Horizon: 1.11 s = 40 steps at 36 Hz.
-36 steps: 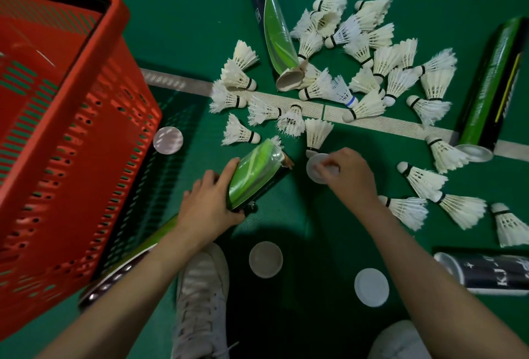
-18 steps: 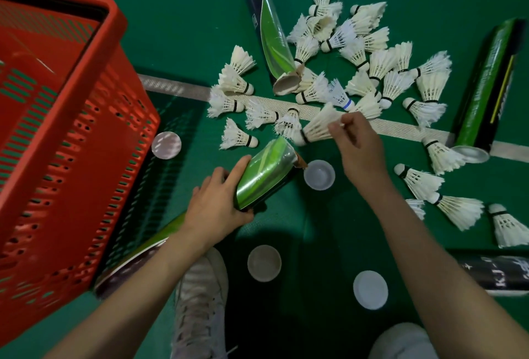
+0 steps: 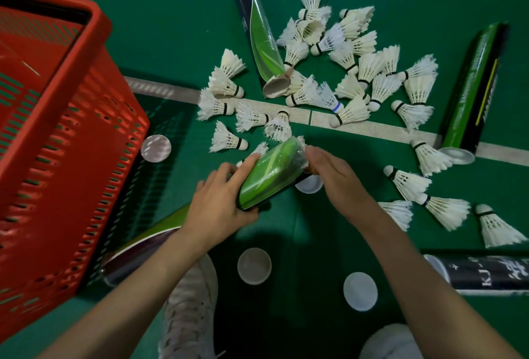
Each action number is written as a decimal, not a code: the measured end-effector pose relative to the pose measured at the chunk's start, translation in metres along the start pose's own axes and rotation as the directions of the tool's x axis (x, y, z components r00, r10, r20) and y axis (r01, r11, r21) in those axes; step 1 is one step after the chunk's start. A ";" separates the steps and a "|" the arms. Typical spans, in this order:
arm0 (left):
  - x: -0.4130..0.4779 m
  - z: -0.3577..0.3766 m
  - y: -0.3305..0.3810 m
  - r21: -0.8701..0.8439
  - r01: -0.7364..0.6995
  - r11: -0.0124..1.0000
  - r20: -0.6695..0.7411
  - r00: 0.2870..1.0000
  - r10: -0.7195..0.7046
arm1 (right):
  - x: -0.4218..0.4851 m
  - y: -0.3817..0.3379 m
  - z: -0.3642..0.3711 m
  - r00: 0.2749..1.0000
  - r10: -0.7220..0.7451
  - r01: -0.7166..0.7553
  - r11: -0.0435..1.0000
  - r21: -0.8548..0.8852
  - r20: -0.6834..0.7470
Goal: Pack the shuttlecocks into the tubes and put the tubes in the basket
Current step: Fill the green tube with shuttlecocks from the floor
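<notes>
L hand (image 3: 220,204) grips the green tube (image 3: 272,172) at frame centre, fingers curled round its body; the tube is tilted, mouth toward upper right. R hand (image 3: 335,178) has near-straight fingers flat vs. the tube's mouth. Loose shuttlecocks (image 3: 357,72) lie upper right, red basket (image 3: 94,87) at left.

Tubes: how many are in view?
5 tubes: one gripped by the left hand, one top centre, one far right, a black one lower right, one beside the basket. Basket may hide more.
</notes>
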<state>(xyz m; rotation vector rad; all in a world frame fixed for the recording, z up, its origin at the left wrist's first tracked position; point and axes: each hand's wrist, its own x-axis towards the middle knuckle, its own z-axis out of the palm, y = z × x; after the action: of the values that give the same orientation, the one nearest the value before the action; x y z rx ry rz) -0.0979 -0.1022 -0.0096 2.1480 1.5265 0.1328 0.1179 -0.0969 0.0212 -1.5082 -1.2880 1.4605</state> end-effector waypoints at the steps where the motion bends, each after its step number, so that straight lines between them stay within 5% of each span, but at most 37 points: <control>1: 0.001 0.000 0.001 0.003 -0.001 1.000 -0.003 1.000 0.001 | 0.000 -0.001 -0.001 1.000 -0.015 0.015 0.999 -0.041 0.017; 4: 0.003 -0.001 0.004 0.004 -0.004 1.000 -0.015 1.000 0.004 | 0.003 -0.002 -0.003 0.998 -0.051 0.055 0.987 -0.149 0.033; 25: 0.004 0.006 0.011 0.055 0.005 0.998 0.033 0.999 -0.007 | 0.010 0.003 -0.003 0.981 0.174 -0.172 0.985 -0.021 0.090; 31: 0.003 0.011 0.010 0.052 0.060 0.997 0.056 0.996 -0.062 | 0.012 0.007 -0.001 0.977 0.194 -0.197 0.980 -0.030 -0.090; 40: -0.008 0.009 0.000 0.113 0.084 0.990 0.038 0.995 -0.089 | 0.026 0.011 0.007 0.940 0.314 -0.321 0.946 0.036 0.130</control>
<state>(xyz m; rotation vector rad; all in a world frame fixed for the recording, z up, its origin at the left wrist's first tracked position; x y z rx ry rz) -0.0977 -0.1120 -0.0159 2.1505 1.6338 -0.0291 0.1107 -0.0765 0.0020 -1.6680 -1.0954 1.8044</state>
